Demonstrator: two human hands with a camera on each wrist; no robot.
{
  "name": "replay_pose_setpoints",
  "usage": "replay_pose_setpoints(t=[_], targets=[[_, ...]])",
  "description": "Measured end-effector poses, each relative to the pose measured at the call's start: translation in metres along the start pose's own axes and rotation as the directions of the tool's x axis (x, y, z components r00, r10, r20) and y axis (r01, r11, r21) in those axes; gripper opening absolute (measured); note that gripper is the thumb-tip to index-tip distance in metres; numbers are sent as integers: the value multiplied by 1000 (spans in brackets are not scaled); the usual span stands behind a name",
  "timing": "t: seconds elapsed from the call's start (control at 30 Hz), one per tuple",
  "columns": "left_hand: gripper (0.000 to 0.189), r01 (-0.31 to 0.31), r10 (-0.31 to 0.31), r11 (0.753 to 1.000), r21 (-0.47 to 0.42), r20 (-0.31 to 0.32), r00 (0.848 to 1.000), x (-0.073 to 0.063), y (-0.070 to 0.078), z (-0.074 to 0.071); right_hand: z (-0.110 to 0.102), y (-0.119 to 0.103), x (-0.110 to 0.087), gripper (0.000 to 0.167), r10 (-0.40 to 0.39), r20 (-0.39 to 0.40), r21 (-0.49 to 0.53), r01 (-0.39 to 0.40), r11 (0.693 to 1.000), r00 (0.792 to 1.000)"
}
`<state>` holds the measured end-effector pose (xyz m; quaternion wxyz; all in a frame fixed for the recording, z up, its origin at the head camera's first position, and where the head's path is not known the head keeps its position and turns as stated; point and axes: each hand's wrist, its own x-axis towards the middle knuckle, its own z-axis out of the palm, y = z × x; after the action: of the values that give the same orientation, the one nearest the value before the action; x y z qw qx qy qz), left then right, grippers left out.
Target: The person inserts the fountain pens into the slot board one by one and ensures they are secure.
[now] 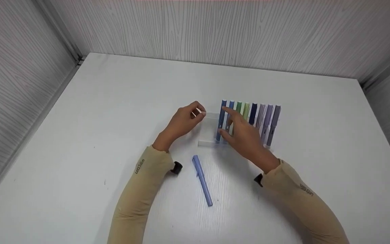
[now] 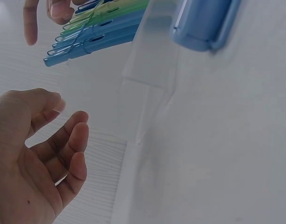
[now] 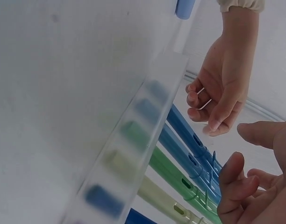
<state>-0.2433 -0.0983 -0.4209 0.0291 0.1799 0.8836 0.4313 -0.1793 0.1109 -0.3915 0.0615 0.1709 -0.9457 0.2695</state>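
Note:
A row of capped pens in blue, green, yellow-green, navy and purple stands slanted in a clear holder (image 1: 207, 143). The leftmost is a dark blue pen (image 1: 222, 117). By it is my right hand (image 1: 245, 135), thumb and index finger apart; whether they touch it I cannot tell. The right wrist view shows nothing pinched in that hand (image 3: 260, 182). My left hand (image 1: 183, 120) is at the holder's left end, fingers loosely bent and holding nothing (image 2: 45, 154); contact with the holder is unclear. A loose periwinkle pen (image 1: 202, 181) lies on the table in front of the holder.
The white table (image 1: 130, 88) meets pale wood-grain panels (image 1: 195, 34) at the back and sides. Both sleeves have a dark wrist device (image 1: 177, 168) at the cuff. In the left wrist view, one end of the loose pen (image 2: 206, 23) is close to the camera.

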Motion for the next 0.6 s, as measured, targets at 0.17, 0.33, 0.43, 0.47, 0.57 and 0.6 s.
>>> replay_pose_setpoints(t=[0.17,0.33,0.43,0.47,0.57,0.6], targets=[[19,-4,4,1000,-8,2,1000,-1,1,0,2,-3,-4,68,-13,39,-15,13,1000,999],[19,-12,12,1000,9,-4,1000,-1,0,0,4,-6,-9,66,-57,61,-18,58,998,996],[19,-8,8,1000,20,1,1000,-1,0,1,5,-8,-12,66,-64,83,-9,65,998,994],[19,-6,6,1000,23,3,1000,0,0,1,5,-8,-13,66,-67,90,-5,67,998,994],[20,-7,7,1000,23,2,1000,0,0,0,7,-11,-16,66,-80,117,25,77,997,990],[20,-8,8,1000,22,0,1000,-1,0,0,8,-11,-17,67,-91,127,32,88,996,988]])
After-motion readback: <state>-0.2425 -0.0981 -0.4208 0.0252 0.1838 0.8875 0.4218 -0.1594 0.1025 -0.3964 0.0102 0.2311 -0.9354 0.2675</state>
